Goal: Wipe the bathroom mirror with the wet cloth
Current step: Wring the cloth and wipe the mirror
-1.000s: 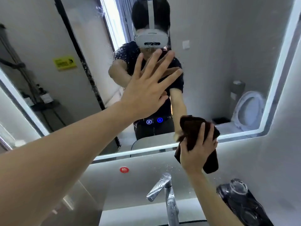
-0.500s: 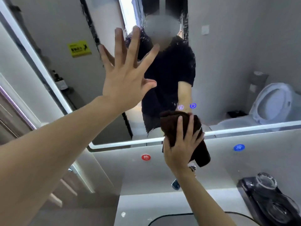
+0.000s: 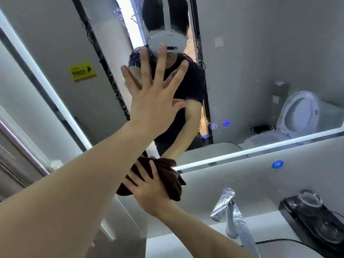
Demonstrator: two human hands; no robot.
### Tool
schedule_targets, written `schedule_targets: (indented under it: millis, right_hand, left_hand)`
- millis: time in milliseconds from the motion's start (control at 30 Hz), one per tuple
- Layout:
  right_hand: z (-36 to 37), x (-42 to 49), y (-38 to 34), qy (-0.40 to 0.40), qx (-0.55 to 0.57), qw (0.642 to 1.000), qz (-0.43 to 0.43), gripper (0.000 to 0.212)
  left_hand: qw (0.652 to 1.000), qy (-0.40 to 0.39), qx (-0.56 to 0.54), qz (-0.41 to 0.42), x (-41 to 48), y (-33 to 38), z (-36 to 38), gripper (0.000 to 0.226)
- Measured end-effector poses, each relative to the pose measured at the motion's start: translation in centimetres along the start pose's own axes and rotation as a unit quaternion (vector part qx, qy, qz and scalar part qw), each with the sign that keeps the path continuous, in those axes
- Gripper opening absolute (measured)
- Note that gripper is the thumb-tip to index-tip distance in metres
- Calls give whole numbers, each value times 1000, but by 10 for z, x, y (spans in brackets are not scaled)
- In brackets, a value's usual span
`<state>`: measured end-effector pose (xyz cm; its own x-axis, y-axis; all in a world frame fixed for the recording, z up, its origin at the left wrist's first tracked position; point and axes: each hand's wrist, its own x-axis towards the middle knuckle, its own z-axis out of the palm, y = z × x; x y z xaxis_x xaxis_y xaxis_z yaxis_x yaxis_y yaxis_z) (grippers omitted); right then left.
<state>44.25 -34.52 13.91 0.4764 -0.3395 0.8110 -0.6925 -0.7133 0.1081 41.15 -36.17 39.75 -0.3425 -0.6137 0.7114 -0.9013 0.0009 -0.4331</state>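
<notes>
The right hand (image 3: 149,190) presses a bunched dark brown cloth (image 3: 167,175) with spread fingers against the lower lit edge of the bathroom mirror, and one end of the cloth hangs down over the grey wall. Above it, the left hand (image 3: 152,107) lies flat on the wet, streaked rectangular mirror (image 3: 251,62), fingers wide, holding nothing. To the right, a chrome faucet (image 3: 230,211) and a black tray (image 3: 314,222) with a glass stand on the white desk (image 3: 270,226). The mirror reflects a white toilet (image 3: 299,110).

- Left hand (image 3: 154,103): arm stretched forward, palm out, fingers straight and spread.
- Right hand (image 3: 150,190): just below the left forearm, fingers flat on the cloth (image 3: 168,169).
</notes>
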Motion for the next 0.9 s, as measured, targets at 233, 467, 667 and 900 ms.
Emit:
schedule_targets:
  millis: [233,467,667,900]
  right_hand:
    - [-37,-8,44,5,-2,998,57,73]
    - [-84,-26,119,63,-8,986,151,73]
    - [-129,-21,186,167,50,932,317,67]
    - [-137,-49,229,291,161,808,487,65]
  left_hand:
    - [1000,-11,-8,0,-1,0,-1,90]
    - [1000,-14,-12,-4,-1,1,1,90]
    - [1000,-14,-5,-7,-1,1,1,90]
    - [1000,-16,-2,-10,0,2,1,90]
